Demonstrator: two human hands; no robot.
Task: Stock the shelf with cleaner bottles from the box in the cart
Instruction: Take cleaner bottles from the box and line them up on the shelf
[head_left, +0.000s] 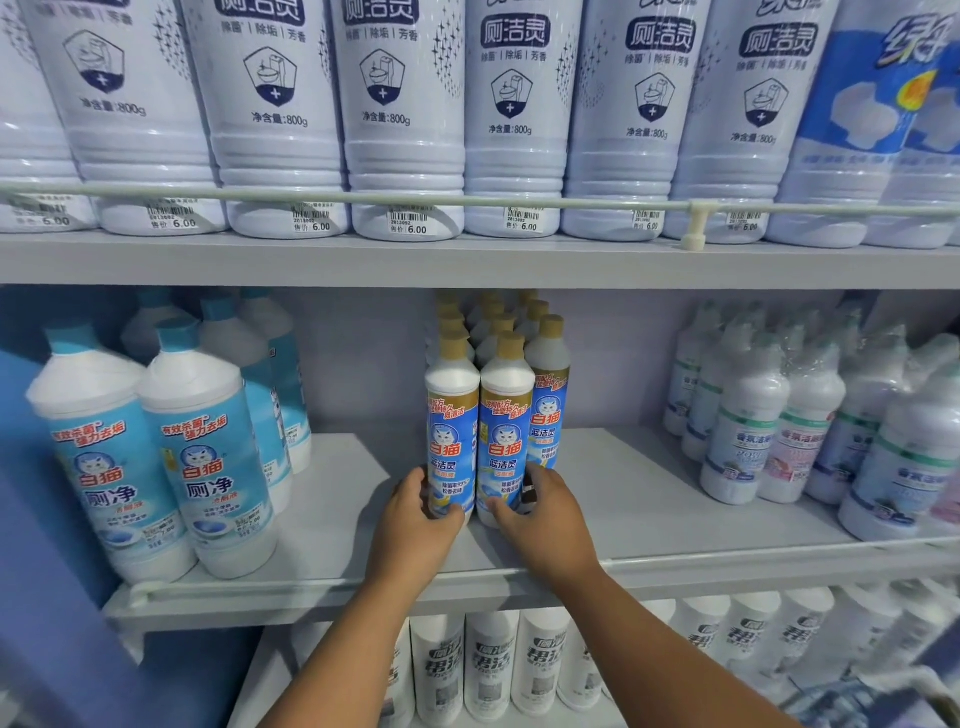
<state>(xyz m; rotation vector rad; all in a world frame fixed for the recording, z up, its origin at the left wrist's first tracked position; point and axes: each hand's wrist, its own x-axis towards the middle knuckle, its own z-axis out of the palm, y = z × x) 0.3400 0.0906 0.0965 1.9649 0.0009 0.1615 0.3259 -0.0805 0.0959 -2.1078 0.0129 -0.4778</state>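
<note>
Two white cleaner bottles with gold caps and blue cat labels stand at the front of a group on the middle shelf (649, 525). My left hand (415, 525) grips the base of the left front bottle (451, 415), thumb across its front. My right hand (545, 514) grips the base of the right front bottle (506, 421). Behind them stand several more of the same bottles (545, 374) in rows. The box and the cart are out of view.
Larger blue-and-white cleaner bottles (202, 457) stand at the shelf's left, wrapped white bottles (779, 426) at its right. Bare shelf lies on both sides of the gold-capped group. A thin rail (727, 558) runs along the front edge. Shelves above and below are full.
</note>
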